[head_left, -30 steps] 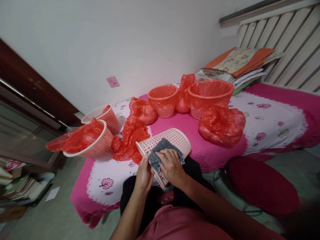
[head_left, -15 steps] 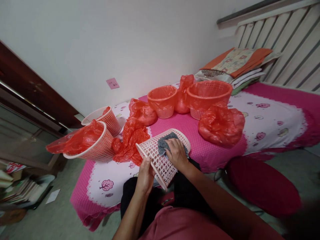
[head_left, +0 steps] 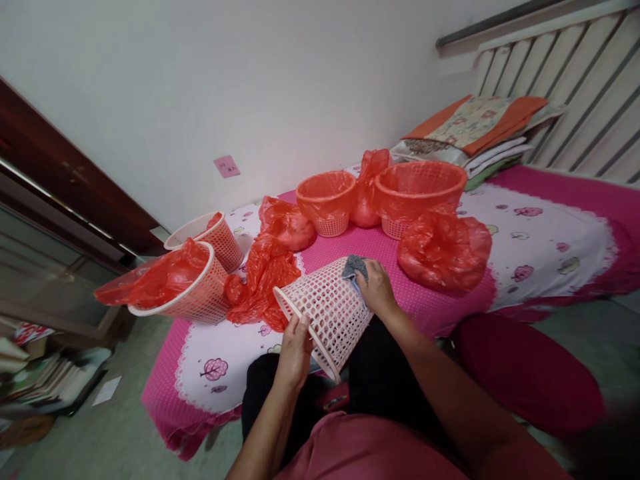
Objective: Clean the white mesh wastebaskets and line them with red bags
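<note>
A pale pink plastic wastebasket (head_left: 325, 303) with a lattice wall lies tilted on its side above my lap, its mouth facing lower left. My left hand (head_left: 295, 353) grips the rim, thumb on the outside and the other fingers hidden within. A grey cloth (head_left: 355, 268) is bunched under my right hand (head_left: 376, 287), pressed against the basket's wall near its base. Just left of the basket, crumpled red plastic bags (head_left: 265, 280) lie on the bedspread (head_left: 210, 387).
Two pink baskets with red bags stand at left, the nearer basket (head_left: 200, 303) tilted. Behind are two red-lined baskets (head_left: 327, 207) and puffed red bags (head_left: 445, 253). Folded cloths (head_left: 485, 127) are stacked by the radiator (head_left: 575, 87). A dark red round stool (head_left: 530, 373) stands at right.
My right hand has slid the grey cloth right, from the middle of the basket's wall to its base end. My left hand keeps its hold on the rim.
</note>
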The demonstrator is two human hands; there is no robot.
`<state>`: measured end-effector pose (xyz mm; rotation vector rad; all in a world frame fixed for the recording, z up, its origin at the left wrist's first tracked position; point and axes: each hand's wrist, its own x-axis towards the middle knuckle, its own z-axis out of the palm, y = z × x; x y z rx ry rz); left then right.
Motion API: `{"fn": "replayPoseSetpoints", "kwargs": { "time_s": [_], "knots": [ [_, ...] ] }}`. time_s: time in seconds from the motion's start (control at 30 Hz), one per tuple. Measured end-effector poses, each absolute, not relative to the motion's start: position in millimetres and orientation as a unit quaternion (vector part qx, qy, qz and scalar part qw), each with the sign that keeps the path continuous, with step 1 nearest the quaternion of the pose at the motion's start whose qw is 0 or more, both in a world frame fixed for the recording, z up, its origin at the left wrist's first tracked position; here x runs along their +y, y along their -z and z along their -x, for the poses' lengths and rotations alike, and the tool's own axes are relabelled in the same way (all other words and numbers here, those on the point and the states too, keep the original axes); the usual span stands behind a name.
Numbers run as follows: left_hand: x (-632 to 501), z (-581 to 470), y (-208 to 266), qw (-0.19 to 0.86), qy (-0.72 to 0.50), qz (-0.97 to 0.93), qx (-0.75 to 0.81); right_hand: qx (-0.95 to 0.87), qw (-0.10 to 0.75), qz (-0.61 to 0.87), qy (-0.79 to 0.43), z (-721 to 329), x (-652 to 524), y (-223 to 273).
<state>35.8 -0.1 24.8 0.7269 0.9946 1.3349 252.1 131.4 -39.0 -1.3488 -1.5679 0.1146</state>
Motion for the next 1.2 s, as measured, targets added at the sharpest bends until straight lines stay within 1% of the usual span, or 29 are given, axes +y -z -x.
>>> {"fn": "replayPoseSetpoints", "kwargs": {
  "time_s": [0.3, 0.5, 0.93, 1.2],
  "knots": [
    [-2.1, -33.7, -27.3, 0.639, -0.525, -0.371, 0.422, -0.632, 0.541, 0.554, -0.037, -270.3, 110.7, 71.3],
    [-4.6, -18.8, -19.1, 0.656, -0.498, -0.397, 0.406, -0.630, 0.558, 0.539, -0.030, -262.7, 89.9, 79.3],
    [-5.3, -15.7, -18.5, 0.657, -0.481, -0.382, 0.438, -0.651, 0.558, 0.511, -0.065, -242.7, 52.5, 72.0],
    [-7.2, -16.1, -22.0, 0.671, -0.462, -0.397, 0.421, -0.723, 0.530, 0.436, -0.076, -207.9, 10.2, 47.3]
  ]
}}
